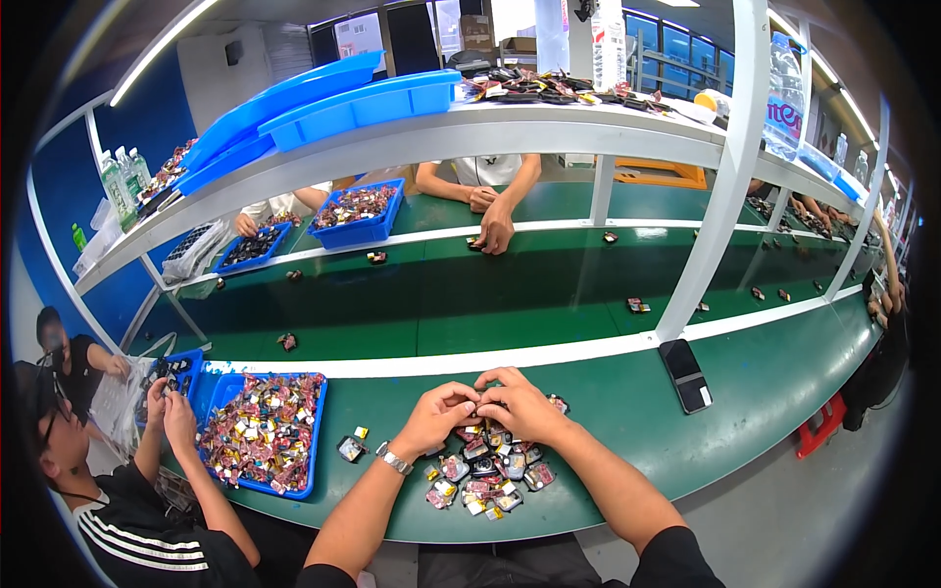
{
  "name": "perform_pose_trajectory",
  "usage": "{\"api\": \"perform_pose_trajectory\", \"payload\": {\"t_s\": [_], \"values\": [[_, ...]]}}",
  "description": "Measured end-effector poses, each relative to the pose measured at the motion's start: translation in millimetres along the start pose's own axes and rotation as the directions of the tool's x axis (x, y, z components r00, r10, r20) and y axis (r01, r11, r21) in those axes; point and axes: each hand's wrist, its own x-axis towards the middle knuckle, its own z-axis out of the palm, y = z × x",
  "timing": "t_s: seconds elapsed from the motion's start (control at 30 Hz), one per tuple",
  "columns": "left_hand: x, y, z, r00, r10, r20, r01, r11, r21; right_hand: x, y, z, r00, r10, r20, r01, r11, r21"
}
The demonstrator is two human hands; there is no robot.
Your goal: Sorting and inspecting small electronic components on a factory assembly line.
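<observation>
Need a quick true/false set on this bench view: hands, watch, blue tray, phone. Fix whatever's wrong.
1. The left hand and right hand are close together at the far side of the module pile. True.
2. The watch is on the right wrist. False: the metal-banded wristwatch is on the left.
3. The blue tray beside the left forearm is nearly empty. False: it is heaped with small parts.
4. A lone module lies between tray and left wrist. True.
5. The phone lies left of the pile. False: the black phone is right of it.
</observation>
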Motion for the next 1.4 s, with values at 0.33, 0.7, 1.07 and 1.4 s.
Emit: {"api": "perform_pose_trajectory", "payload": {"t_s": [0.33, 0.7, 1.07, 1.4], "values": [[2, -3, -2, 0.998, -0.051, -0.040, 0.049, 0.998, -0.036, -1, 3, 2, 0.997, 0.073, -0.024, -0.071, 0.994, 0.083], [1, -2, 6, 0.996, -0.004, -0.091, -0.002, 0.998, -0.069, -2, -8, 18, 0.964, 0.053, -0.259, -0.058, 0.998, -0.009], [1, -3, 4, 0.999, 0.012, -0.034, -0.020, 0.970, -0.243, -2, -9, 28, 0.929, 0.015, -0.370, -0.008, 1.000, 0.019], [1, -9, -3, 1.000, 0.012, -0.027, -0.020, 0.951, -0.308, -3, -9, 25, 0.945, 0.048, -0.325, -0.011, 0.993, 0.115]]}}
